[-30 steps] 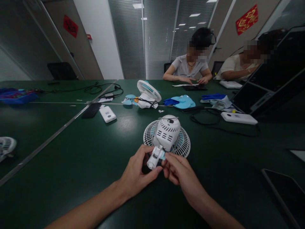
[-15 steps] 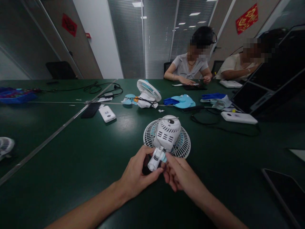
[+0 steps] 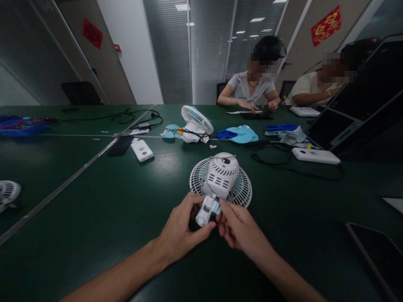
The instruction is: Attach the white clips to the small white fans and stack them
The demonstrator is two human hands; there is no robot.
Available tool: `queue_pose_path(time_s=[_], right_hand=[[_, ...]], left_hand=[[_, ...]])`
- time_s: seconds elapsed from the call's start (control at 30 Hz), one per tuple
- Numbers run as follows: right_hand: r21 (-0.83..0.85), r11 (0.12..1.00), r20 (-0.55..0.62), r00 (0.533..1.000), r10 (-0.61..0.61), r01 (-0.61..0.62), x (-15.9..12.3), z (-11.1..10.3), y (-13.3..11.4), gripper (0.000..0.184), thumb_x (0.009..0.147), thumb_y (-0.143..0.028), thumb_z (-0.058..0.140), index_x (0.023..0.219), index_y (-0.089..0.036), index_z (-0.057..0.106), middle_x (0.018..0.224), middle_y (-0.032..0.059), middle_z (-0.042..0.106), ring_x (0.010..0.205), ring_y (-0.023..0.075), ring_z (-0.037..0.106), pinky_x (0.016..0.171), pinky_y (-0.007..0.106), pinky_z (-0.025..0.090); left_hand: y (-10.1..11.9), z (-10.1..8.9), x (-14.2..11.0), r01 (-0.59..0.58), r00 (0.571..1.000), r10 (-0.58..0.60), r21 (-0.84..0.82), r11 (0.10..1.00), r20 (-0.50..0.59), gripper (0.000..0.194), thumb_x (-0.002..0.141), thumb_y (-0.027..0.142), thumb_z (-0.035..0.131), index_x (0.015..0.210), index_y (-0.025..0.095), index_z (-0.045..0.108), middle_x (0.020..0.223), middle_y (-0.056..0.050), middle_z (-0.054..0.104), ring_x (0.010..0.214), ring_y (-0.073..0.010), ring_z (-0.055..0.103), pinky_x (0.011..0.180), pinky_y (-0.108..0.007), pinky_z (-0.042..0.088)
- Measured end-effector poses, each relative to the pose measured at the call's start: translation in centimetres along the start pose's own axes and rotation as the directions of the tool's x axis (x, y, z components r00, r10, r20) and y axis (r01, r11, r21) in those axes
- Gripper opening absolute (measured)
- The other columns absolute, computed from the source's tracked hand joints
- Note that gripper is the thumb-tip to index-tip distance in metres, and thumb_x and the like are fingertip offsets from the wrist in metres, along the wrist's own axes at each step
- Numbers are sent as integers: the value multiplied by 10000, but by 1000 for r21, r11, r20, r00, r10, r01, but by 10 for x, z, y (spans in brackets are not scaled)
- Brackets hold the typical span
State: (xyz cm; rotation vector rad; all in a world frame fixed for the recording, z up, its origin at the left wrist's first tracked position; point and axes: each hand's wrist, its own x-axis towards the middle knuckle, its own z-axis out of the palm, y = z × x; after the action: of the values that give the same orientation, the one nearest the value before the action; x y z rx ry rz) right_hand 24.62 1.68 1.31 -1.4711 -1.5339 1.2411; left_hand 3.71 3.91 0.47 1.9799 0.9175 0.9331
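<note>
Brace the white bracket, work the light-blue knob gently.
The fan lies grille-down on the table, well in from its far edge. Your left hand is wrapped around the bracket; your right hand pinches the knob between thumb and fingers. Best hold the left firm against twisting and press the knob squarely, not sideways. Beyond, a second fan lies nearer that edge.
</note>
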Motion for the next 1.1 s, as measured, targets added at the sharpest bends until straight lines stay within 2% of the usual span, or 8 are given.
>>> queue_pose_path(time_s=[0.13,0.27,0.5,0.6,0.73,0.83,0.93,1.1], right_hand=[[-331,922,-132,958,-256,201,-5,-9,0,362,1075,-477,442,981,-209,668,736,50,705,578,192,661,522,291,452],[-488,799,-44,905,-424,351,-7,-17,-2,277,1037,-440,530,1109,-215,675,857,79,753,685,225,705,585,313,471],[38,998,65,996,55,-57,-2,1,0,586,1095,-626,239,870,-217,593,574,-14,610,364,141,532,368,242,341],[-231,966,-87,986,-143,120,-7,-6,-2,432,1088,-531,391,957,-215,655,678,23,669,513,172,629,498,278,442],[-407,858,-60,928,-367,313,-8,-13,-5,278,1020,-464,540,1024,-224,681,811,58,719,639,205,669,586,308,475],[-65,995,-8,997,-77,77,-5,-5,-7,425,1066,-536,375,884,-224,599,658,9,629,467,150,567,446,255,394],[181,953,144,965,220,-244,-4,-1,-8,493,1074,-592,256,915,-227,548,598,-35,568,348,116,445,352,225,262],[-310,924,-85,961,-263,225,-9,-12,-6,336,1044,-502,492,1066,-215,665,793,48,704,621,191,660,572,300,476]], left_hand=[[1,0,1,16,1000,-15,23,1000,-1,458,944,368,716,1344,252,527,1132,-62,641,879,-190,618,760,-327,507],[2,0,1,11,1000,-10,30,1000,-10,436,952,368,702,1335,255,527,1118,-56,635,874,-189,614,752,-323,505],[0,1,0,-12,1000,12,10,1000,-5,458,949,352,710,1355,269,514,1140,-57,637,892,-188,627,765,-333,503],[1,1,0,6,1000,-6,22,1000,-3,450,949,359,710,1346,267,519,1133,-58,633,880,-188,614,758,-331,497],[2,1,0,7,1000,-7,28,1000,-1,445,954,363,701,1351,274,521,1123,-50,629,862,-181,599,747,-323,486],[2,1,0,0,1000,0,19,1000,-3,439,948,359,704,1338,262,527,1110,-50,632,865,-183,605,743,-323,484],[1,2,1,-10,1000,10,20,1000,-12,437,951,354,695,1341,255,524,1097,-51,632,870,-186,607,745,-326,484],[2,1,2,-1,1000,2,41,999,-6,449,957,362,689,1354,247,515,1117,-64,635,863,-187,600,738,-325,482]])
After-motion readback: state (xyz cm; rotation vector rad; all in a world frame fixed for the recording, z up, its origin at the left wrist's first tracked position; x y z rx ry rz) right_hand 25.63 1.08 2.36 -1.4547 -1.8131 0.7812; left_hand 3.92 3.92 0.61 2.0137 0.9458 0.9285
